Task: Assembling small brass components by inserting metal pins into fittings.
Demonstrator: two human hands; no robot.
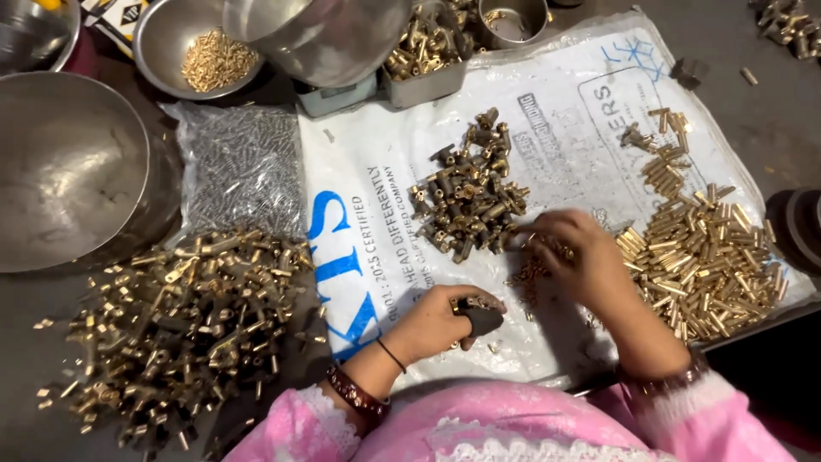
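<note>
My left hand (443, 321) is closed around a small dark tool with a brass part (475, 313), low over a white plastic sack sheet (564, 128). My right hand (575, 257) reaches down with bent fingers onto a small scatter of tiny brass pieces (528, 272) on the sheet; whether it pinches one is hidden. Just beyond my hands lies a pile of dark and brass fittings (469, 198). To the right of my right hand spreads a heap of brass tubes (705, 257). Both wrists wear bangles above pink sleeves.
A large heap of brass fittings (184, 321) lies at left, beside a clear bag of small silver screws (244, 167). A big steel bowl (73, 167), a smaller bowl of brass bits (192, 38), another steel vessel (329, 34) and a box of fittings (425, 56) stand behind.
</note>
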